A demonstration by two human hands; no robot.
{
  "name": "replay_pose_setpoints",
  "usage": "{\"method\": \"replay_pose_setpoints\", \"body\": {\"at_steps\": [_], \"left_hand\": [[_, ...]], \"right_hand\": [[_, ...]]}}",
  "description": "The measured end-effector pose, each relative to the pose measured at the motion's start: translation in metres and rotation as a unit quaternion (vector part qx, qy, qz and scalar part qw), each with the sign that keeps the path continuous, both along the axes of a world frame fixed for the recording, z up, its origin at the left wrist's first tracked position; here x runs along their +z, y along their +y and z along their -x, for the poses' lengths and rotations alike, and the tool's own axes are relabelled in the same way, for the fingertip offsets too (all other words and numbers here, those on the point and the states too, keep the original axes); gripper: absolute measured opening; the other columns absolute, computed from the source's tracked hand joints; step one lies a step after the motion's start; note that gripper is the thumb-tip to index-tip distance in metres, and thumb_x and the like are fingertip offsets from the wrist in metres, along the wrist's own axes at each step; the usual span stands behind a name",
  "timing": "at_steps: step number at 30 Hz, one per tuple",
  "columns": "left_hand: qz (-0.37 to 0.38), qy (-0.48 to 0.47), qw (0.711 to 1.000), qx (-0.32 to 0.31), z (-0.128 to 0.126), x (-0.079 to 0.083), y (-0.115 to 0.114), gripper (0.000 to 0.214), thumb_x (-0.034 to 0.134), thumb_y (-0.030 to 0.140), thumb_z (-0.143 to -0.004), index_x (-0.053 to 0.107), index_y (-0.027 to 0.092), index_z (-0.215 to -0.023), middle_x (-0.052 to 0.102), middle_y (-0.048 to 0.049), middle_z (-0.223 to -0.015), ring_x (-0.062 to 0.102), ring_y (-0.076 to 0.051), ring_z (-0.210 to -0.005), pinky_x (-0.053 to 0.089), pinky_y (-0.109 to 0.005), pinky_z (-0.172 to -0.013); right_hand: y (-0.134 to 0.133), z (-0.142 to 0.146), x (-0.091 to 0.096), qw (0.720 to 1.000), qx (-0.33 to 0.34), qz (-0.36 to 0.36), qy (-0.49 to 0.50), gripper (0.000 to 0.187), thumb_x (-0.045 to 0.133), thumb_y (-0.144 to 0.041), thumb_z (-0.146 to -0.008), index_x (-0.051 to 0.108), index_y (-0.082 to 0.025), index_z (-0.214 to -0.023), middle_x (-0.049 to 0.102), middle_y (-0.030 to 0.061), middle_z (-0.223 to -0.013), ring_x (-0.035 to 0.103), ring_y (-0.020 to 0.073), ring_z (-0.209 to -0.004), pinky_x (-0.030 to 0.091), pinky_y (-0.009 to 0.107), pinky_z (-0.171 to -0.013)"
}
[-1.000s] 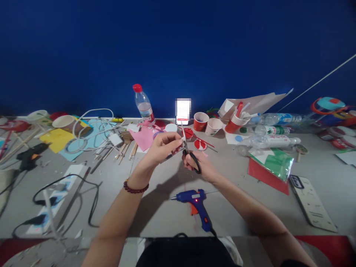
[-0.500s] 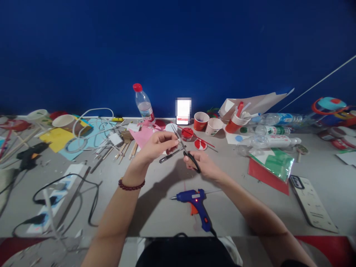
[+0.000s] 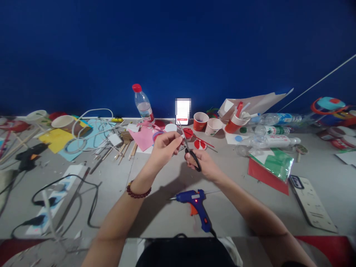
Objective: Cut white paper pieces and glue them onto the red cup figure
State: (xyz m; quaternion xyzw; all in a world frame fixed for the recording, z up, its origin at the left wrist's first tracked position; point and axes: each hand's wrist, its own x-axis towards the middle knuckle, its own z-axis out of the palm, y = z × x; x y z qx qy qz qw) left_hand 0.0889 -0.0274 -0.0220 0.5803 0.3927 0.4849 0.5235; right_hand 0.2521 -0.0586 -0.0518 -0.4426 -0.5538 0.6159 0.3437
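Observation:
My right hand (image 3: 204, 163) grips black-handled scissors (image 3: 191, 154), fingers through the loops and blades pointing up and away. My left hand (image 3: 164, 146) pinches something small right at the blades; I cannot make out what it is. Both hands hover over the grey table (image 3: 167, 185), just beyond a blue hot glue gun (image 3: 194, 202) lying with its red light on. A dark bead bracelet (image 3: 138, 193) circles my left wrist.
Red paper cups (image 3: 200, 120), a water bottle (image 3: 142, 104) and plastic bottles (image 3: 272, 141) line the back. Pink paper (image 3: 143, 138), sticks and white cable (image 3: 91, 124) lie left. A black glue gun (image 3: 27, 157) and power strip (image 3: 55, 202) sit far left; red-green sheets (image 3: 271, 165) right.
The scissor blades were spread wide half a second ago and now stand closed together. My left hand has shifted slightly right, back against the blades.

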Motion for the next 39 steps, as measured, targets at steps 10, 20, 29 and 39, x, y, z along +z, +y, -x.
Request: {"method": "replay_pose_setpoints", "body": {"at_steps": [10,20,29,39], "left_hand": [[-0.023,0.056,0.996,-0.066,0.011,0.006,0.003,0.031,0.059,0.032,-0.082,0.049,0.018,-0.057,0.041,0.0037,-0.052,0.035,-0.008,-0.048,0.024,-0.024,-0.047],[-0.040,0.100,0.990,-0.096,0.022,0.009,0.010,0.030,0.058,0.030,-0.082,0.049,0.017,-0.056,0.041,0.0024,-0.054,0.036,-0.008,-0.049,0.024,-0.025,-0.046],[-0.006,0.092,0.993,-0.071,0.016,0.014,0.007,0.032,0.057,0.034,-0.083,0.049,0.018,-0.056,0.042,0.0030,-0.051,0.039,-0.009,-0.048,0.030,-0.024,-0.047],[0.016,-0.011,1.000,-0.004,-0.003,-0.003,0.002,0.027,0.063,0.034,-0.080,0.055,0.018,-0.060,0.047,0.0038,-0.051,0.042,-0.008,-0.048,0.033,-0.024,-0.049]], "right_hand": [[0.000,-0.002,0.002,1.000,0.025,-0.005,-0.004,0.053,0.063,-0.069,-0.072,0.046,-0.020,-0.063,0.043,-0.0040,-0.057,0.035,0.0090,-0.050,0.025,0.023,-0.049],[0.000,-0.002,0.008,0.999,0.043,0.006,-0.031,0.050,0.066,-0.063,-0.073,0.045,-0.019,-0.061,0.041,-0.0050,-0.054,0.033,0.0082,-0.050,0.021,0.023,-0.049],[0.002,-0.005,0.013,0.999,0.022,0.001,-0.030,0.051,0.067,-0.064,-0.071,0.046,-0.019,-0.059,0.043,-0.0049,-0.052,0.036,0.0080,-0.049,0.026,0.023,-0.050],[0.001,-0.002,0.009,1.000,-0.011,0.013,-0.017,0.051,0.068,-0.065,-0.068,0.046,-0.019,-0.060,0.043,-0.0049,-0.051,0.035,0.0081,-0.048,0.025,0.023,-0.048]]}}
